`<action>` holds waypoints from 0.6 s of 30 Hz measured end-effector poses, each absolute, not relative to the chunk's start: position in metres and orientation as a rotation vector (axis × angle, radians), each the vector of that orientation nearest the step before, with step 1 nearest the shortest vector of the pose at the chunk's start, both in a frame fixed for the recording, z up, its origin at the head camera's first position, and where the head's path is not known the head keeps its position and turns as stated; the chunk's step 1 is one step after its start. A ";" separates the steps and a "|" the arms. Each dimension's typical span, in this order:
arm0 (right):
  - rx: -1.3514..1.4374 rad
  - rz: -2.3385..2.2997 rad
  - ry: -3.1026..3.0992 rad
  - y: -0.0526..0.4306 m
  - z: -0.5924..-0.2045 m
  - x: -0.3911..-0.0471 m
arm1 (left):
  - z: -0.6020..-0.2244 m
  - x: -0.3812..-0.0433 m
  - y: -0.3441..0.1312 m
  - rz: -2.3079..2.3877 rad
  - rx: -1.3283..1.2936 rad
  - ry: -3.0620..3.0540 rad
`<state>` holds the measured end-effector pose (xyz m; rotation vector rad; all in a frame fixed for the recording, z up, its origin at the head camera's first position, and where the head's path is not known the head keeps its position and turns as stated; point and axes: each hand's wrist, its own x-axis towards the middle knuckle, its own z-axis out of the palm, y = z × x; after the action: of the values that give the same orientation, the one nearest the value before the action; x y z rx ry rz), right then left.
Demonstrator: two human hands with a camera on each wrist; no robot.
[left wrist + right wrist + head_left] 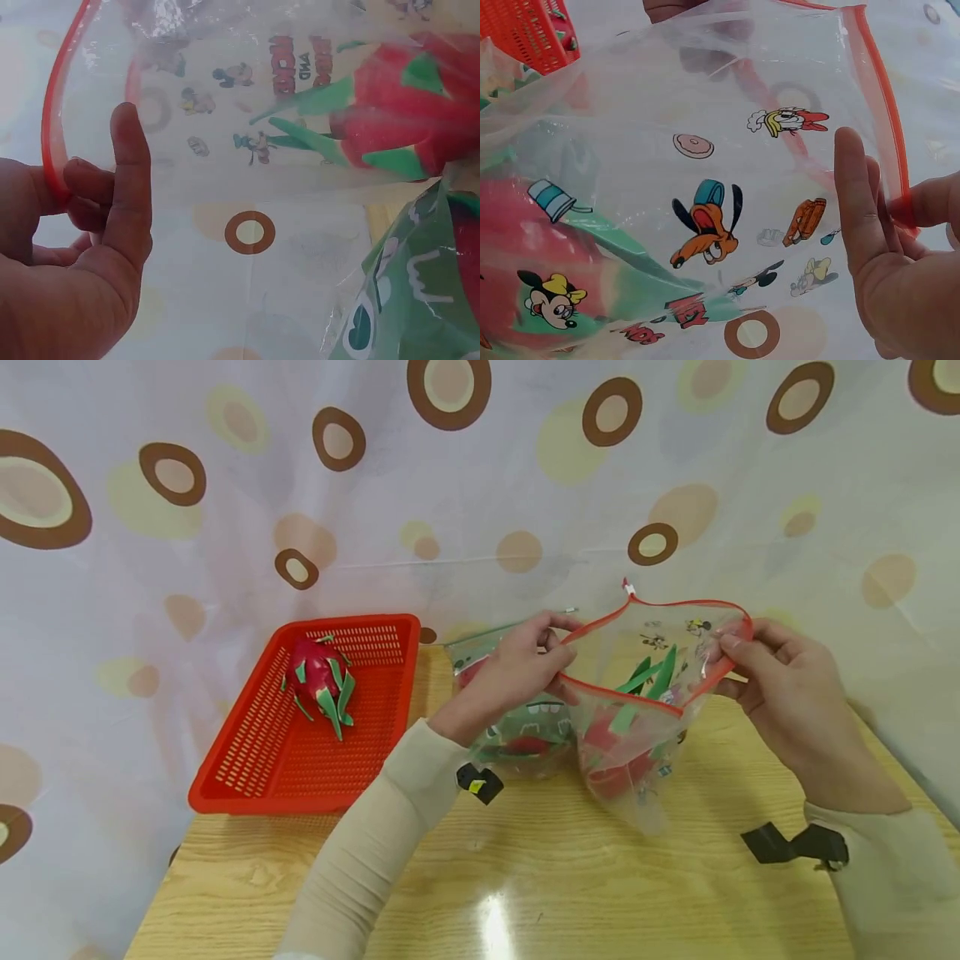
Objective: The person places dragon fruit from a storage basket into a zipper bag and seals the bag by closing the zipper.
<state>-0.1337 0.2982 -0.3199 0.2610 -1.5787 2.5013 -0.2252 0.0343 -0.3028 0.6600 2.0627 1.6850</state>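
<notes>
My left hand (517, 664) pinches the left side of the red-edged mouth of a clear zip bag (637, 814). On the opposite side, my right hand (795, 702) pinches the same rim, and the mouth gapes between them. Inside, low in the bag, lies a red dragon fruit (618, 772) with green leaf tips pointing up. Cartoon figures are printed on the bag, seen close in the right wrist view. One finger of the right hand (885, 255) lies straight along the bag's outside. The left hand (105, 247) has its thumb and fingers at the red edge.
Behind my left forearm stands a green-printed clear bag (536, 731) with red fruit inside. A red plastic basket (414, 660) at the left holds another dragon fruit (313, 668). A dotted cloth (480, 485) hangs behind the wooden table (585, 885).
</notes>
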 end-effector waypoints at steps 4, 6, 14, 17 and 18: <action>0.249 2.516 -1.584 0.298 -0.320 -0.134 | -0.300 -0.223 0.037 1.614 0.729 2.155; 0.254 2.518 -1.611 0.298 -0.321 -0.133 | -0.299 -0.223 0.038 1.506 0.773 2.263; 0.279 2.517 -1.634 0.298 -0.324 -0.134 | -0.278 -0.213 0.050 1.050 1.349 2.779; 0.311 2.527 -1.617 0.297 -0.325 -0.135 | -0.273 -0.207 0.066 0.766 1.632 2.703; 0.326 2.531 -1.612 0.296 -0.325 -0.135 | -0.271 -0.206 0.072 0.650 1.677 2.654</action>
<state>-0.1350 0.2959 -0.3248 0.3262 -1.6120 2.5310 -0.2056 0.0718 -0.2714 1.6775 2.6539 0.6496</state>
